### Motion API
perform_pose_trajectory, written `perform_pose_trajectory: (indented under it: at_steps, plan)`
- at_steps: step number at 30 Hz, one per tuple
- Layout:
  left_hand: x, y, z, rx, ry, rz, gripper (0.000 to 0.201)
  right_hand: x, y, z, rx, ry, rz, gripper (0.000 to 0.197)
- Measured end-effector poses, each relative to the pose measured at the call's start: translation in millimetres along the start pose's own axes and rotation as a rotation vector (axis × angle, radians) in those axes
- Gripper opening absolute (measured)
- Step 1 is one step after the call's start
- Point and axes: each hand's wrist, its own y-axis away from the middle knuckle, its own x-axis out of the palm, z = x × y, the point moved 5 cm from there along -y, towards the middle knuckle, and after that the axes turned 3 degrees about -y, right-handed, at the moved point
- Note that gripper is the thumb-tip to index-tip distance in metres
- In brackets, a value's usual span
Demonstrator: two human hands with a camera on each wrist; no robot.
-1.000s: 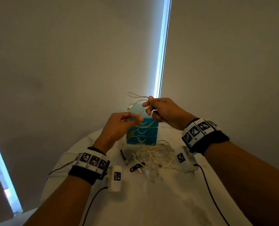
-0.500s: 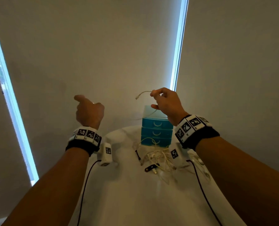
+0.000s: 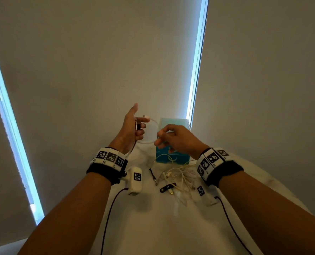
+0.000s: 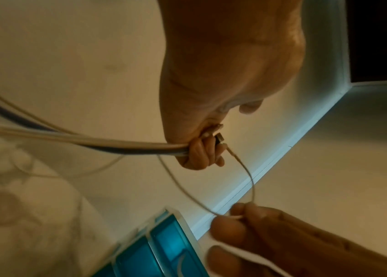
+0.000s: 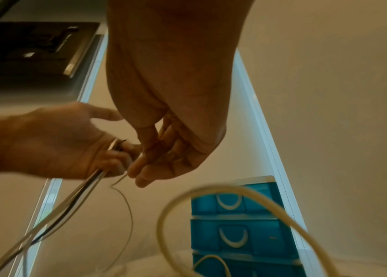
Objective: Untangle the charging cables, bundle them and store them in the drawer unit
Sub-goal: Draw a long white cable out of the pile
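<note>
L hand (image 3: 132, 126) clamped on gathered cable ends (image 4: 220, 139), R hand (image 3: 175, 138) pinching white cable (image 3: 154, 122): loop evenly w/ light tension, clear of desk-centre tangle (image 3: 178, 173).

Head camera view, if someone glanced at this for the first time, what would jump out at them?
First, the two raised hands: the left hand grips several cable ends together, and the right hand pinches a thin white cable looping between them. Behind them the teal drawer unit stands at the far edge of the white table. In front of it lies a tangled pile of pale cables.
</note>
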Motion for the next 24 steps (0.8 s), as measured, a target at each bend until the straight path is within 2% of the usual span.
perform_pose_trajectory:
  at_steps: [4, 7, 10, 13, 16, 19, 24]
  plan:
    - [11, 0, 3, -0.029, 0.103, 0.015, 0.085, 15, 5, -11, 0.032, 0.044, 0.103, 0.017]
    - [17, -1, -1, 0.024, 0.083, -0.006, 0.073, 20, 12, -13, 0.050, 0.087, 0.155, 0.020]
    - [24, -1, -1, 0.135, -0.139, -0.042, 0.053, 24, 15, -14, 0.050, 0.166, 0.196, 0.021]
    - [38, 3, 4, 0.199, -0.377, -0.053, 0.061, 26, 17, -15, 0.059, 0.248, 0.255, 0.024]
    - [58, 10, 9, 0.240, -0.466, 0.047, 0.067, 26, 20, -18, 0.085, 0.200, 0.311, 0.029]
    - [75, 16, 12, 0.285, -0.515, 0.180, 0.065, 26, 23, -21, 0.091, 0.051, 0.344, 0.022]
    - [90, 22, 12, 0.202, -0.596, 0.377, 0.074, 27, 23, -31, 0.075, -0.120, 0.324, 0.022]
